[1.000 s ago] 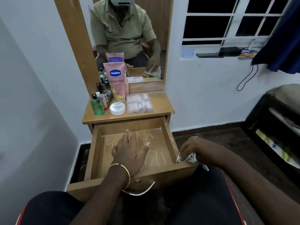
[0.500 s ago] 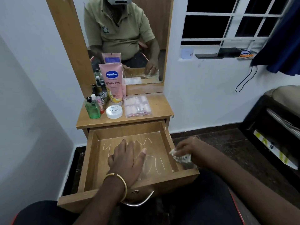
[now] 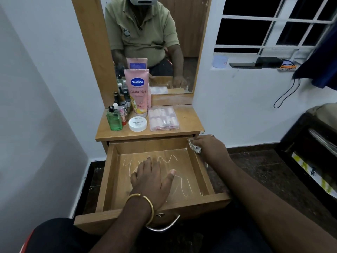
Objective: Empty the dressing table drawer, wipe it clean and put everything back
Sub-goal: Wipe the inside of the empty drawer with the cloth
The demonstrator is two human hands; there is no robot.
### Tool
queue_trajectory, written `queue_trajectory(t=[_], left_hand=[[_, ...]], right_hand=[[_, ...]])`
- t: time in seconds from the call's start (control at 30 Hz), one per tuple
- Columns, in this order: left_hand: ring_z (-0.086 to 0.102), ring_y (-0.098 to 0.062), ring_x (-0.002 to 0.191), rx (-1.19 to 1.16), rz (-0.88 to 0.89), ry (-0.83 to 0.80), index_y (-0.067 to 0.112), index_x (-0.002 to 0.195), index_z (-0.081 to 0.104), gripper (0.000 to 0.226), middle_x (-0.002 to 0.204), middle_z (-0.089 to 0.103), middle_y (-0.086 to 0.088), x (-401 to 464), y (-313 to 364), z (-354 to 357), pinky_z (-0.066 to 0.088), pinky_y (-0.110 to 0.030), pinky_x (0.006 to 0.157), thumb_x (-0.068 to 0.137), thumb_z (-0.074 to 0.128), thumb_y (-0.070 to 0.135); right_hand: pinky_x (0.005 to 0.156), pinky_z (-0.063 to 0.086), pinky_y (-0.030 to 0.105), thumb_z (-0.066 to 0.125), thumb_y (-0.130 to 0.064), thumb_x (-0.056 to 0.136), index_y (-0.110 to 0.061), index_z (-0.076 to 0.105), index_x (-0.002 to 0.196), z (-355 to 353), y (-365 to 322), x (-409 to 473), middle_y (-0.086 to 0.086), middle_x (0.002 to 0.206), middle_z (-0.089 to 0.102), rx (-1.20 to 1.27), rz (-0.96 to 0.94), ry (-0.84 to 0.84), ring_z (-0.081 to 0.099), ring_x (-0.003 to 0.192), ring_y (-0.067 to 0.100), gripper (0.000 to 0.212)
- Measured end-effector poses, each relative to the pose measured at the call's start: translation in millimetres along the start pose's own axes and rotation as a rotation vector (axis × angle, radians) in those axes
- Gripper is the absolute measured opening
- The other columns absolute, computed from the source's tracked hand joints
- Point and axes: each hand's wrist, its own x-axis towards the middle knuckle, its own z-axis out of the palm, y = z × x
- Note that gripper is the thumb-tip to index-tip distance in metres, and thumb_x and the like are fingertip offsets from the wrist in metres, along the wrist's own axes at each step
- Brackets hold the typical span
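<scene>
A narrow wooden dressing table (image 3: 186,123) with a tall mirror (image 3: 155,42) stands against the white wall, and its wooden drawer (image 3: 202,172) is pulled out toward the near side, its floor streaked with pale squiggly marks. The left hand (image 3: 151,178), a gold bangle (image 3: 141,203) at the wrist, lies flat on the drawer floor with fingers straight and spread. The right hand (image 3: 209,146) sits at the drawer's far right corner, its fingers curled round a crumpled white patterned cloth (image 3: 194,146) that touches the right wall's top edge. On the table, at its left, stand a pink Vaseline tube (image 3: 137,92), a green bottle (image 3: 114,119), a white round nail-polish tub (image 3: 137,124) and, to the right, a clear plastic case (image 3: 163,119).
</scene>
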Motion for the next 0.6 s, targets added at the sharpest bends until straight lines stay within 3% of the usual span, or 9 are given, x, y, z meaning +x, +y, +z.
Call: queue_trajectory(t=[0.1, 0.2, 0.4, 0.6], left_hand=[[0.004, -0.021, 0.15, -0.004, -0.004, -0.009, 0.026, 0.15, 0.025, 0.067, 0.164, 0.008, -0.002, 0.0, -0.5, -0.5, 0.01, -0.048, 0.118, 0.096, 0.02, 0.064], [0.005, -0.022, 0.15, 0.002, -0.007, -0.011, 0.026, 0.149, 0.028, 0.067, 0.164, 0.008, -0.003, 0.5, -0.3, 0.3, 0.011, -0.049, 0.118, 0.095, 0.019, 0.064], [0.003, -0.022, 0.15, 0.034, -0.008, -0.031, 0.026, 0.15, 0.024, 0.068, 0.164, 0.005, -0.002, 1.4, -0.6, 3.1, 0.011, -0.049, 0.118, 0.095, 0.015, 0.065], [0.0, -0.022, 0.15, 0.044, -0.015, -0.043, 0.028, 0.149, 0.025, 0.067, 0.164, 0.003, -0.002, 2.2, -0.8, 2.2, 0.009, -0.048, 0.118, 0.094, 0.015, 0.066]], right_hand=[[0.089, 0.047, 0.032, 0.065, -0.017, 0.089, -0.03, 0.061, 0.132, 6.2, 0.2, 0.5, -0.006, 0.135, 0.061, 0.055, 0.024, 0.017, 0.056, 0.12, 0.024, 0.045], [0.094, 0.047, 0.031, 0.07, -0.012, 0.085, -0.029, 0.061, 0.131, -3.5, 4.9, -15.3, -0.007, 0.136, 0.061, 0.117, 0.019, -0.077, 0.057, 0.12, 0.019, 0.05], [0.098, 0.043, 0.028, 0.065, 0.002, 0.082, -0.033, 0.056, 0.136, -25.6, -0.9, -59.1, -0.013, 0.144, 0.052, 0.031, -0.016, -0.194, 0.048, 0.13, 0.013, 0.066], [0.083, 0.05, 0.033, 0.06, -0.016, 0.092, -0.027, 0.06, 0.133, -15.9, -18.9, -12.0, -0.006, 0.131, 0.062, -0.05, 0.034, -0.066, 0.058, 0.115, 0.023, 0.042]])
